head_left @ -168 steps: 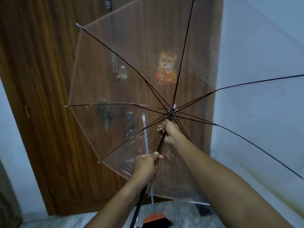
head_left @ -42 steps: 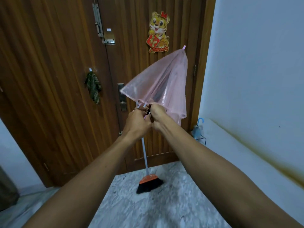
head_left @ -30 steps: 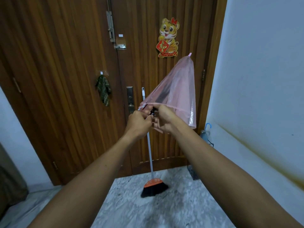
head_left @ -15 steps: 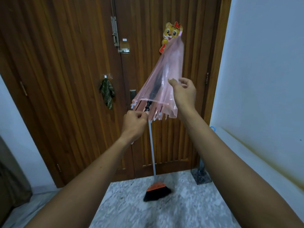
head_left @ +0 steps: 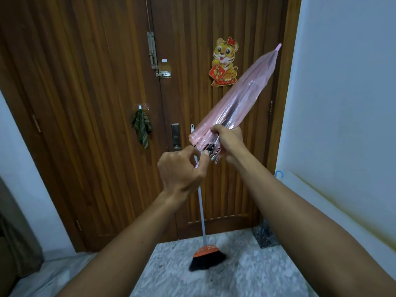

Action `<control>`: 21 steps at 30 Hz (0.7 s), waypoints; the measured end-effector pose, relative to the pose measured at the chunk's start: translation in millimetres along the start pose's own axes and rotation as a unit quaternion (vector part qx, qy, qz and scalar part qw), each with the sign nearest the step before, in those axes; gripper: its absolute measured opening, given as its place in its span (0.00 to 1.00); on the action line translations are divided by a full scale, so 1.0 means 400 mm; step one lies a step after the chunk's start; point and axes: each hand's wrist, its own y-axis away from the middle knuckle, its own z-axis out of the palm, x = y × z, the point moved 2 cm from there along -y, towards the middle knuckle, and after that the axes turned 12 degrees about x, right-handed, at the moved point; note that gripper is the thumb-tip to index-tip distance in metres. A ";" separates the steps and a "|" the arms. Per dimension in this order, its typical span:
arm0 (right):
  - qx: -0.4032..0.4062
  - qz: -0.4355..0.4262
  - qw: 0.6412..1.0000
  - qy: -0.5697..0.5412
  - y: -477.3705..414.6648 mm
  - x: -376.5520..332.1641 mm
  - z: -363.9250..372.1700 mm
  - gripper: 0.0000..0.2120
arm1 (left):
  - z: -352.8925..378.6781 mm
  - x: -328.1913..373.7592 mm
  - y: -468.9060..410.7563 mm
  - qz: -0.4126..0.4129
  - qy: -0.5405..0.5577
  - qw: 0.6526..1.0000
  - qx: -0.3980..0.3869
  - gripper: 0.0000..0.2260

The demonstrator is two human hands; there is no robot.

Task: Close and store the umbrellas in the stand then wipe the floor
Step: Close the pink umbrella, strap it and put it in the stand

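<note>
Presently the pink umbrella (head_left: 235, 97) is folded and held in mid-air in front of the door (head_left: 96, 103), approx. chest height. It is tilted, with the tip up and to the right and the rib ends down and to the left. Canopy is gathered into loose pleats, not wrapped tight. Metal rib tips and a black fitting show at the lower end.

Right hand (head_left: 230, 140): clenched round the lower end of the canopy, fingers wrapped over the pleats, thumb side toward the camera.

Left hand (head_left: 182, 168): fingers curled, thumb and forefinger pinching at the umbrella's lower end beside the rib tips. Exact part pinched is too small to tell. The two hands sit just beside each other.

Stand (head_left: 265, 236): dark frame on the floor (head_left: 192, 279) at the door's bottom right corner, against the white wall (head_left: 342, 82), partly hidden by the right forearm. A blue hooked handle (head_left: 279, 174) shows above that forearm, near the wall. Cannot tell whether it sits in the stand.

Broom (head_left: 206, 258): leaning on the door, orange-and-black head on the floor, pale shaft running up behind the left hand.

Door fittings: tiger sticker (head_left: 225, 61) upper centre, just left of the umbrella's upper half. Sliding bolt (head_left: 153, 52) at the seam of the two leaves. Metal handle plate (head_left: 175, 136) beside the left hand's knuckles. Green checked cloth (head_left: 141, 127) hanging from a hook on the left leaf.

Floor is grey-white marble pattern.
</note>
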 end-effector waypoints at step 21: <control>-0.279 -0.313 0.738 0.528 0.011 -0.048 -0.092 0.30 | 0.082 -0.047 -0.130 0.236 -0.221 0.915 -0.244 0.10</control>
